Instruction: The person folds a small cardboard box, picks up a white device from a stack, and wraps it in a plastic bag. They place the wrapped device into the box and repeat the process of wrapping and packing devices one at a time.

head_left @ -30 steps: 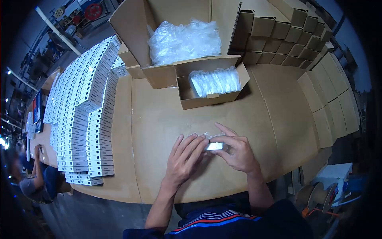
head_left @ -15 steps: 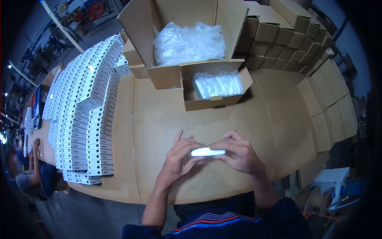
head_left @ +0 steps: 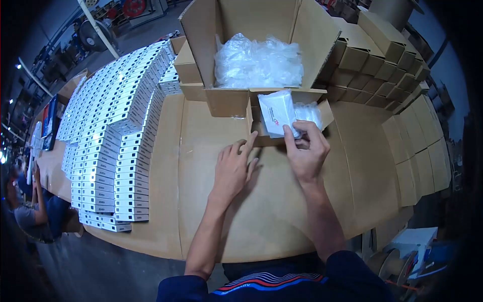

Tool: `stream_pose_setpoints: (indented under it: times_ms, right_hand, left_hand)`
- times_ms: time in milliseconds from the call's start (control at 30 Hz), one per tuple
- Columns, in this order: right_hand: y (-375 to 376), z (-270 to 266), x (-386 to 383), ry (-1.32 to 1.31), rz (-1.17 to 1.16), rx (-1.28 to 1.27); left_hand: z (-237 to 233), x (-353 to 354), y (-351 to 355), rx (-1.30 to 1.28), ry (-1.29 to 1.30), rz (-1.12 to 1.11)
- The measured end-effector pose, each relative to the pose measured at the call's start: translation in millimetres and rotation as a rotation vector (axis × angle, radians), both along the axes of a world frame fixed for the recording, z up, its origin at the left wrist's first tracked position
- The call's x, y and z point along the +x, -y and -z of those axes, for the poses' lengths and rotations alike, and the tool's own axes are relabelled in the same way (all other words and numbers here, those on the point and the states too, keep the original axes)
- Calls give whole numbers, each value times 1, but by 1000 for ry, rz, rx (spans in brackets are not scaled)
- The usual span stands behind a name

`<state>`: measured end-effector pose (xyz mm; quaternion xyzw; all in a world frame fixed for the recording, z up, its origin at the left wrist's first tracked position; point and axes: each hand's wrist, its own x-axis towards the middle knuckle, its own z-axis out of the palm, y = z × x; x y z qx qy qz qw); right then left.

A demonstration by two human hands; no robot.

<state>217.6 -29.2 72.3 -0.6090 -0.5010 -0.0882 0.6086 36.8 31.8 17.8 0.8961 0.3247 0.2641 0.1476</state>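
My right hand (head_left: 308, 151) pinches the lower right edge of a flat white packet (head_left: 276, 111) between thumb and fingers. Dark print and a small red mark show on its face. The packet is tilted up over a small open cardboard box (head_left: 265, 142), hiding part of the inside. To its right, a row of clear-wrapped white packs (head_left: 310, 112) stands in the same box. My left hand (head_left: 233, 168) holds nothing; its fingers are spread, with the index fingertip right at the box's front left corner.
Behind stands a large open carton (head_left: 229, 103) full of clear plastic bags (head_left: 259, 61). White labelled boxes (head_left: 100, 146) are stacked high on the left, brown cartons (head_left: 372, 60) at the back right. Flat-sided cartons (head_left: 427, 151) line the right edge. Another person (head_left: 32, 214) sits far left.
The white packet has gone from between both hands, low over the table, forward to the small box. My left hand has let go of it. The view has shifted slightly.
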Motion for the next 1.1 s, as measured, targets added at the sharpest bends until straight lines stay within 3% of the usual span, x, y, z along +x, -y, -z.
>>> stream_pose_setpoints:
  times_ms: [67, 200, 333, 833, 967, 1100]
  right_hand:
    - [-14, 16, 0, 189, 51, -12]
    - [-25, 29, -9, 147, 22, -105]
    - [-32, 33, -7, 226, 40, -171]
    - [-48, 37, -17, 236, 190, -677]
    - [-44, 44, -20, 234, 231, -632]
    - [-21, 37, -29, 303, 150, -716]
  left_hand:
    - [13, 7, -3, 67, -17, -11]
    - [13, 7, 0, -68, -59, -17]
    - [15, 5, -2, 104, -100, -17]
    - [3, 5, -2, -39, -176, -59]
    - [-3, -9, 3, -10, -130, -13]
    - [-18, -53, 2, -68, 128, -164]
